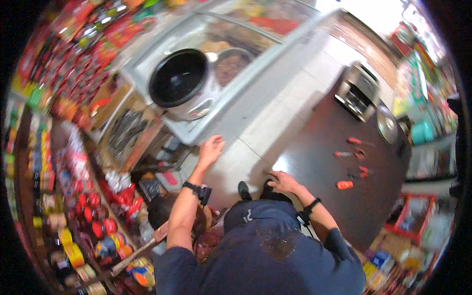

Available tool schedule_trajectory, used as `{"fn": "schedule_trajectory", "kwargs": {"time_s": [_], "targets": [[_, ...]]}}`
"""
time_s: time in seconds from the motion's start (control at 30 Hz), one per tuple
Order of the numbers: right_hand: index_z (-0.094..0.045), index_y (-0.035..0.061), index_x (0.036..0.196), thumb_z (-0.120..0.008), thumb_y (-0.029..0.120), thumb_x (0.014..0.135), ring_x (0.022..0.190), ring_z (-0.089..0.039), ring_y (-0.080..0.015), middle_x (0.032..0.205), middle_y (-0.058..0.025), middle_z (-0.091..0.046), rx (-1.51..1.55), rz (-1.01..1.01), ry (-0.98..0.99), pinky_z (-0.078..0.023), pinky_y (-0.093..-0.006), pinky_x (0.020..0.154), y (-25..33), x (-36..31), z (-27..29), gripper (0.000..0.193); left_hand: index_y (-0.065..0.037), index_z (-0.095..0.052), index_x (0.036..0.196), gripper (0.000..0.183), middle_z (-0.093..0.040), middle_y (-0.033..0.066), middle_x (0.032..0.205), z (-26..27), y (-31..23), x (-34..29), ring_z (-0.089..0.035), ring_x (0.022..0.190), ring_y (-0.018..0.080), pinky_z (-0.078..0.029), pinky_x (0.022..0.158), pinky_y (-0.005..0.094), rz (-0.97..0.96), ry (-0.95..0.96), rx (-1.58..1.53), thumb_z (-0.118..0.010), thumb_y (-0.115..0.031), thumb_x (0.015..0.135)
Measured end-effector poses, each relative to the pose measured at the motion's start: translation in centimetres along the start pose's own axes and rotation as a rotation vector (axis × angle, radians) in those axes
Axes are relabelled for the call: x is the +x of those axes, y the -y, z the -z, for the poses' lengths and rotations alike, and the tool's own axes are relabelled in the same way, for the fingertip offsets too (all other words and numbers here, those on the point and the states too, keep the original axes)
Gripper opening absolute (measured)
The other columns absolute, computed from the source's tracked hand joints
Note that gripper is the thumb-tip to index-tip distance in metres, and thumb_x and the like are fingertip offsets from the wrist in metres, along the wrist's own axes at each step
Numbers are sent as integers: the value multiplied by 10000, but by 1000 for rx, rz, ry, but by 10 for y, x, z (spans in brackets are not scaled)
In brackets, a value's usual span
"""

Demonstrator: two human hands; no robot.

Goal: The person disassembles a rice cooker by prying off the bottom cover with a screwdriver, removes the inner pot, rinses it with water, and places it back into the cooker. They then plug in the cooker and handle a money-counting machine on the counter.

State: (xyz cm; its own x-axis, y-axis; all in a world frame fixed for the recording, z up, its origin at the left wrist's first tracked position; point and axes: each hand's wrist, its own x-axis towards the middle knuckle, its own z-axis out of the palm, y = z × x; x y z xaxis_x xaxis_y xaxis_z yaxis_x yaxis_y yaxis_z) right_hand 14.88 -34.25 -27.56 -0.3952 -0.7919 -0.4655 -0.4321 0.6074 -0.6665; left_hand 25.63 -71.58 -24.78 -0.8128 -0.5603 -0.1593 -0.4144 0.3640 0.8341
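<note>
My left hand (211, 150) is held out in the air near the front corner of a grey-framed glass-top chest (235, 104). Its fingers are loosely bent and apart, and nothing is in them. On that chest stands a white rice cooker (200, 109) with its lid off, showing a black inner pot (179, 77). My right hand (285, 182) hovers by the left edge of a dark table (314, 147), fingers partly stretched and holding nothing. Motion blurs both hands a little. Each wrist carries a black strap with a small device.
On the table lie a red-handled screwdriver (360, 142), another screwdriver (344, 154), red pliers (363, 172) and an orange tool (344, 185). A silver appliance (359, 91) and a round metal lid (387, 124) are at its far end. Packed goods shelves (73, 221) line the left.
</note>
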Motion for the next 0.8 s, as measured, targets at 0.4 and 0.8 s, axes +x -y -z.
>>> {"fn": "schedule_trajectory", "kwargs": {"time_s": [0.4,0.8], "targets": [[-566,80,1456,-731,369,936,1283,-591,-413,1333,-231,-640,216,-380,-243,-478,-481,1089,-7,-121,-38,618,-14,-699,1228,349,-685,92,776,-193,-28,-45,-651,679,179,-555,696,361,-215,680,-43,-707,-138,902],[-576,80,1443,-702,389,947,1285,-587,-397,1356,-207,-634,188,-423,-338,-470,-493,1096,-107,-253,-63,598,3,-695,1230,340,-765,121,908,-305,-72,-145,-746,762,196,-588,751,367,-174,853,49,-680,-179,943]]}}
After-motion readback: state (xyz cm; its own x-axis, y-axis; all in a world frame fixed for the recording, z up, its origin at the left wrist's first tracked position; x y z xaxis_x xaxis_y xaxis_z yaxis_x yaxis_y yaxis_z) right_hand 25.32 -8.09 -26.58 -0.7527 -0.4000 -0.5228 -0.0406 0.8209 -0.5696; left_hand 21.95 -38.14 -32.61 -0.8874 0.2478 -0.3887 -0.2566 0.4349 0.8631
